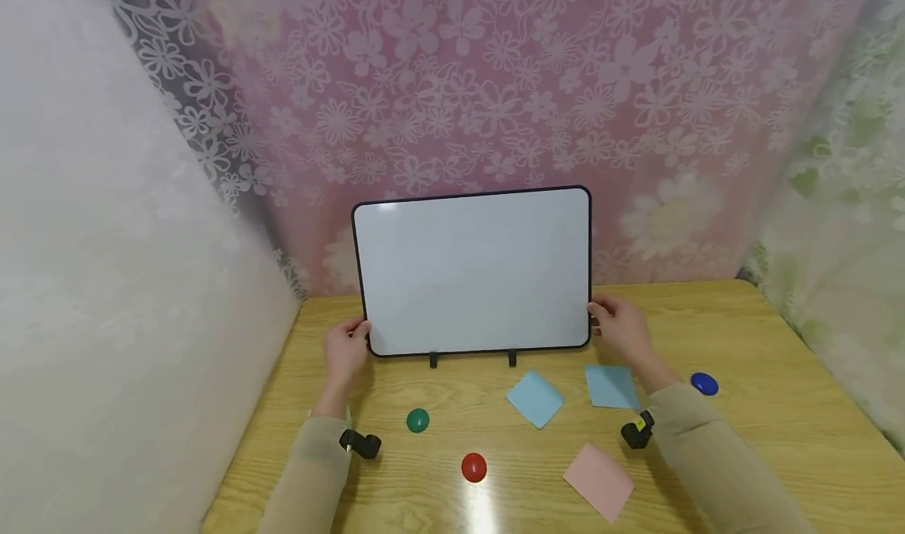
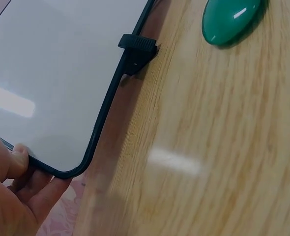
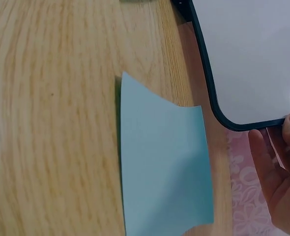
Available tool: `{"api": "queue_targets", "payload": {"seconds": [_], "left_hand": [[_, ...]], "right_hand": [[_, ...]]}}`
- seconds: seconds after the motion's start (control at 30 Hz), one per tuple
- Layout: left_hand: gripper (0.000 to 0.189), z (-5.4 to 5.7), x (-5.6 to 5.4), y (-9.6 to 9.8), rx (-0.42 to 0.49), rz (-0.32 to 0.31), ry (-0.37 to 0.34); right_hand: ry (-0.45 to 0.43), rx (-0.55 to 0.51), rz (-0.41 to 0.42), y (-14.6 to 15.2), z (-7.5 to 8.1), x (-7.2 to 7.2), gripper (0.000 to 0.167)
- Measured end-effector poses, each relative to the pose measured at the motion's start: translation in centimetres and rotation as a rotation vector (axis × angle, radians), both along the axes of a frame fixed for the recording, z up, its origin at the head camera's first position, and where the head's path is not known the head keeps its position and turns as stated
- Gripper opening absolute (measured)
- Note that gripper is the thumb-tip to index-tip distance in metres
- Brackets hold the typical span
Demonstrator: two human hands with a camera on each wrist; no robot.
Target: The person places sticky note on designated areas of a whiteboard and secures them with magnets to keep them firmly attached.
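A whiteboard [image 1: 472, 273] with a thin black frame stands upright on small black feet [image 1: 434, 360] toward the back of the wooden table. My left hand [image 1: 346, 352] grips its lower left edge, the thumb on the front rim and the fingers behind, as the left wrist view also shows. At the lower right edge my right hand [image 1: 624, 326] pinches the frame in the same way. In the right wrist view the right thumb lies on the rim and the fingertips sit right behind the frame [image 3: 211, 93].
On the wooden table [image 1: 396, 479] lie green [image 1: 418, 420], red [image 1: 474, 467] and blue [image 1: 704, 384] round magnets. Two light blue paper squares [image 1: 535, 399] and a pink one [image 1: 599, 481] lie in front of the board. A flowered pink curtain [image 1: 495, 86] hangs behind.
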State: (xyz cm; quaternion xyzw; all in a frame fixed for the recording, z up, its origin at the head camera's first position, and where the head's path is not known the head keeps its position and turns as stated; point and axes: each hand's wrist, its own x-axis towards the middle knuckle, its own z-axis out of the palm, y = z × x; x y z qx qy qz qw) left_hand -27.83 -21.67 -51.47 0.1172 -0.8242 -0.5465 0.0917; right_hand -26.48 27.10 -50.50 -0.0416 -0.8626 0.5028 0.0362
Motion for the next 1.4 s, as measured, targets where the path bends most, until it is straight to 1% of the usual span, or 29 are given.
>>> {"api": "queue_targets", "payload": {"seconds": [0.17,0.43,0.6,0.73,0.87,1.03,1.1,1.23,1.33,1.4], "left_hand": [[0.032,0.0,-0.6,0.6,-0.005,-0.002,0.011],[0.033,-0.2,-1.6,1.1,-0.014,-0.003,0.026],[0.033,-0.4,-1.7,1.1,-0.006,-0.006,0.024],[0.034,-0.6,-1.6,0.9,0.002,-0.012,0.025],[0.037,-0.5,-1.3,0.5,-0.009,-0.049,0.027],[0.04,-0.2,-0.7,-0.3,-0.036,-0.123,0.029],[0.041,0.0,-0.2,-0.8,-0.051,-0.157,0.038],[0.043,0.6,1.2,-2.1,-0.114,-0.228,0.068],[0.042,1.2,2.6,-3.3,-0.166,-0.282,0.075],[0.041,1.6,3.6,-4.0,-0.217,-0.317,0.07]], "right_hand": [[0.004,-0.004,-0.037,0.3,-0.1,0.0,0.048],[-0.001,0.016,-0.058,0.7,-0.5,0.0,0.049],[0.009,0.014,-0.055,0.8,-0.7,0.1,0.048],[0.014,-0.006,-0.046,0.9,-0.8,0.2,0.048],[0.019,-0.012,-0.023,1.1,-0.7,0.4,0.049],[0.036,0.017,0.053,1.9,-0.3,1.3,0.049],[0.043,0.048,0.081,2.4,-0.2,1.7,0.049],[0.049,0.128,0.136,3.8,0.2,3.0,0.05],[0.06,0.233,0.176,4.8,0.5,4.0,0.048],[0.072,0.296,0.205,5.3,0.6,4.7,0.045]]}}
